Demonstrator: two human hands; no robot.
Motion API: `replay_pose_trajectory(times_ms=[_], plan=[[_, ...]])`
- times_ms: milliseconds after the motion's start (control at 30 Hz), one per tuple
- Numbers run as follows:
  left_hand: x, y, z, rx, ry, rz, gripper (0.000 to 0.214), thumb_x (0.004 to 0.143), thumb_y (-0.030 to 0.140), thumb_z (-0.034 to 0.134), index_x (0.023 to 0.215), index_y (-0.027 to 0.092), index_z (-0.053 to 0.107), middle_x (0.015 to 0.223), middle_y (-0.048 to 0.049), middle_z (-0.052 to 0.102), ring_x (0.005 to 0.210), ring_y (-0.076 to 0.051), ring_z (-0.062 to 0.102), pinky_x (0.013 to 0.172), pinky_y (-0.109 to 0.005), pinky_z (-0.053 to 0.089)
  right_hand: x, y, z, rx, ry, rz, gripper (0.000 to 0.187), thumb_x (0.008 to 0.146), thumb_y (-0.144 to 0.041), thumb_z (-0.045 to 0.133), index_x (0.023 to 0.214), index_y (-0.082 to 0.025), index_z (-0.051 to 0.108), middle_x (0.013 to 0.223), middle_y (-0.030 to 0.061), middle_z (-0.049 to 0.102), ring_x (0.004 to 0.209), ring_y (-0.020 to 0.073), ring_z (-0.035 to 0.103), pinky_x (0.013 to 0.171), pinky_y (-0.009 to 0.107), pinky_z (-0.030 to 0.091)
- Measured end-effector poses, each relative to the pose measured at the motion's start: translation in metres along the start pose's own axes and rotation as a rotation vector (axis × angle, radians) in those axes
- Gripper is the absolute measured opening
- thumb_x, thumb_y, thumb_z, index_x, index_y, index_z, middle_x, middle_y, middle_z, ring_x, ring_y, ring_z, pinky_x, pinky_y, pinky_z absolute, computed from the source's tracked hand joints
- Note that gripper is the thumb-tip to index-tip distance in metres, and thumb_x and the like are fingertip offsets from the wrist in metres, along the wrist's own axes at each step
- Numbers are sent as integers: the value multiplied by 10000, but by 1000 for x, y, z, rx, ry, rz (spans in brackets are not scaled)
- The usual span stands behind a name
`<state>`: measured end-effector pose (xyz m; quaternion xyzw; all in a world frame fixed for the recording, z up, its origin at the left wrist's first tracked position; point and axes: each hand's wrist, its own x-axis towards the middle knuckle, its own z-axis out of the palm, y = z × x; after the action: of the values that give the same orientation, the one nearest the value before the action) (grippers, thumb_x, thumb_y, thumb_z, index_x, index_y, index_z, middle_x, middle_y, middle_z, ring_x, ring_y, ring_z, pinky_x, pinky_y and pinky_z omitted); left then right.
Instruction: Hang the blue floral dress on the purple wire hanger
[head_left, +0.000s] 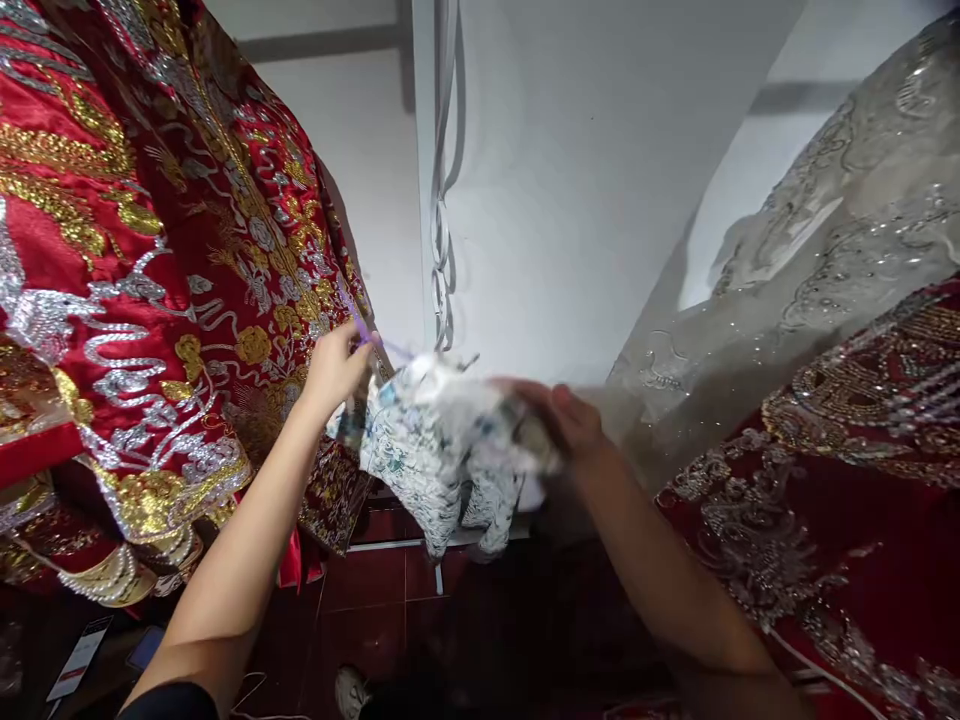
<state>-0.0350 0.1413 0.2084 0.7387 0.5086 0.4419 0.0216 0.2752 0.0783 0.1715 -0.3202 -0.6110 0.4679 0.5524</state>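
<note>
My left hand (341,368) is closed around a thin purple clothes hanger (358,318). From the hanger droops a white printed garment (420,460) with blue-green patterns; its upper part is smeared by motion and its lower part hangs in two lobes. At the garment's right side is my right hand (574,425), blurred, with its thumb raised and the fingers closed over the cloth's edge. Part of those fingers is lost in the blur.
A red embroidered jacket (255,250) hangs close at left. On the right are a pale beaded gown (840,230) and a dark red beaded dress (847,520). Looped white straps (441,230) hang against the white wall (570,180). Below lies a dark red tiled floor (367,590).
</note>
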Motion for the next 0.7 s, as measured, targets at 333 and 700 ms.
replay_pose_trajectory(times_ms=[333, 700], plan=[[-76, 78, 51, -645, -518, 313, 388, 1002, 408, 439, 882, 199, 742, 1134, -91, 696, 1152, -227, 604, 1132, -424, 324, -30, 94, -6, -553, -73, -144, 715, 801, -419, 728, 1449, -307, 447, 1518, 85, 440, 1400, 288, 401, 1175, 493, 312], [-64, 102, 40, -1237, -565, 137, 500, 999, 533, 368, 905, 183, 712, 1230, -136, 680, 1236, -276, 583, 1071, -442, 408, -16, 77, -40, -318, -114, 94, 373, 793, -444, 724, 1104, -248, 659, 911, 39, 694, 783, 207, 668, 728, 339, 557]])
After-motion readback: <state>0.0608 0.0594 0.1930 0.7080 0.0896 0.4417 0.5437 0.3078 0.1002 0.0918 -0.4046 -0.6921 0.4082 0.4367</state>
